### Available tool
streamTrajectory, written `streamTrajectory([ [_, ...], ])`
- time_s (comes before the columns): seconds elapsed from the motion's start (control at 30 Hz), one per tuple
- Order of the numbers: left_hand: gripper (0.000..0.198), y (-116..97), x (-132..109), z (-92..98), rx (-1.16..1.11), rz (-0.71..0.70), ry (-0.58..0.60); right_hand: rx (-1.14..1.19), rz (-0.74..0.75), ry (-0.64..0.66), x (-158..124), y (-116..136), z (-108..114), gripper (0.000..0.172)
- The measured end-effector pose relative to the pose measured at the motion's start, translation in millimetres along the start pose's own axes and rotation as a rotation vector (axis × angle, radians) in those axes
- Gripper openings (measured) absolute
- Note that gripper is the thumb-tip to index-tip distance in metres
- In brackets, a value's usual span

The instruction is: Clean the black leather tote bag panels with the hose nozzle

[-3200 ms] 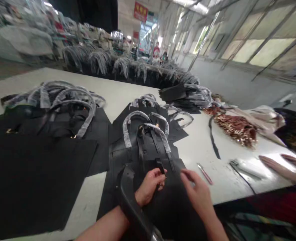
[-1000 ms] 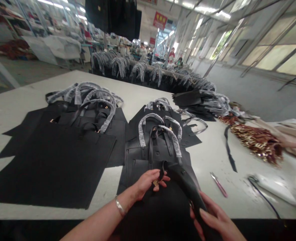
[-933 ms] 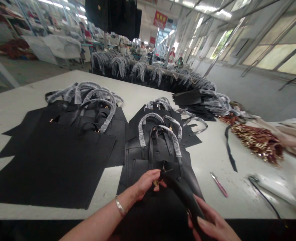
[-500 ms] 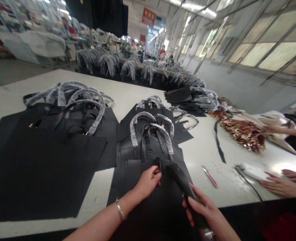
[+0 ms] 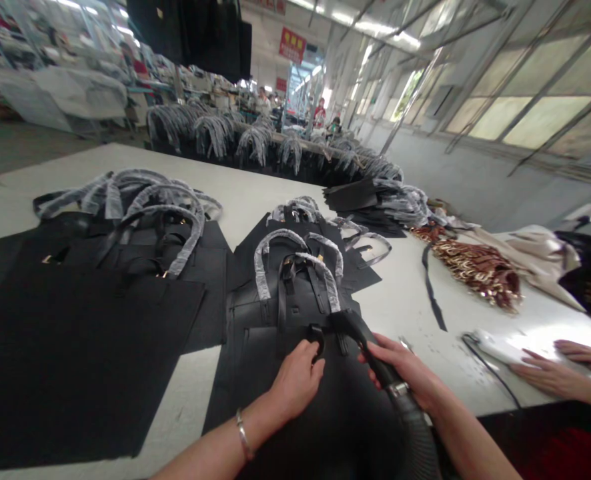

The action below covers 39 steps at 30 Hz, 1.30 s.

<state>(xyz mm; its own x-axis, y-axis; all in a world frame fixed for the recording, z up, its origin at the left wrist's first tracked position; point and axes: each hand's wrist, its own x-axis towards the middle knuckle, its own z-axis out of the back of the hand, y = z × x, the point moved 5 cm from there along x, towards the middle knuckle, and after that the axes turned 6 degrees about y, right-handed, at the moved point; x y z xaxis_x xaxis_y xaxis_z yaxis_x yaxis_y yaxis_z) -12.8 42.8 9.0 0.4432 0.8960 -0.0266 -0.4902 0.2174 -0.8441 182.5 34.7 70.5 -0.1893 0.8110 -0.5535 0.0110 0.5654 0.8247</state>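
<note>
One strap [image 5: 317, 332]: pinched by left hand [image 5: 296, 379], on the black bag [image 5: 338, 417].
One nozzle [image 5: 354, 327]: held in right hand [image 5: 399, 360], over the bag.

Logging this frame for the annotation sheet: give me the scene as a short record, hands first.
left hand: fingers closed at a short black strap
right hand: grips a black nozzle tool
tool tail: ribbed hose, running toward the person
under both hands: black panel
beyond the hands: more black pieces with wrapped handles
right side of table: brown straps with gold hardware, loose black strip
co-worker's hands: by a white corded device; contact unclear
</note>
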Motion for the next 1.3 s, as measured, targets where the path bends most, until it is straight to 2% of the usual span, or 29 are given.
streamTrajectory([
  [0.17,0.037,3.0,0.4,-1.4,-0.017,0.006,0.013,0.017,-0.083,-0.011,-10.2,-4.8,6.3,0.028],
  [0.3,0.037,1.8,0.4,-0.2,-0.014,0.02,0.017,0.043,-0.027,-0.054,-3.4,-0.6,5.6,0.021],
  [0.47,0.04,1.8,0.0,0.0,0.003,0.026,0.029,0.011,-0.059,-0.04,-6.7,-4.3,8.6,0.029],
  [0.57,0.041,3.3,0.6,-2.6,0.033,0.029,0.035,0.012,-0.051,-0.029,-4.6,-4.9,7.1,0.028],
  [0.63,0.043,5.1,1.1,-6.2,0.07,0.031,0.036,-0.006,0.02,-0.074,0.2,1.1,5.5,0.033],
  [0.73,0.052,9.5,1.5,-13.7,0.149,0.062,0.055,-0.049,0.166,-0.207,-1.0,13.5,9.4,0.052],
  [0.8,0.055,12.2,1.2,-17.8,0.199,0.093,0.074,-0.049,0.181,-0.237,-10.8,13.8,14.8,0.061],
  [0.97,0.055,11.2,0.6,-18.8,0.258,0.115,0.096,-0.004,-0.021,-0.152,-47.3,-21.0,26.7,0.069],
  [1.07,0.054,8.0,0.9,-16.7,0.284,0.108,0.108,0.022,-0.11,-0.105,-57.1,-41.2,25.7,0.073],
  [1.17,0.054,6.3,1.4,-15.9,0.313,0.097,0.119,0.04,-0.128,-0.075,-48.2,-43.4,18.5,0.067],
  [1.3,0.052,6.7,1.4,-16.1,0.339,0.087,0.099,-0.008,-0.038,-0.077,-21.0,-22.3,7.1,0.061],
])
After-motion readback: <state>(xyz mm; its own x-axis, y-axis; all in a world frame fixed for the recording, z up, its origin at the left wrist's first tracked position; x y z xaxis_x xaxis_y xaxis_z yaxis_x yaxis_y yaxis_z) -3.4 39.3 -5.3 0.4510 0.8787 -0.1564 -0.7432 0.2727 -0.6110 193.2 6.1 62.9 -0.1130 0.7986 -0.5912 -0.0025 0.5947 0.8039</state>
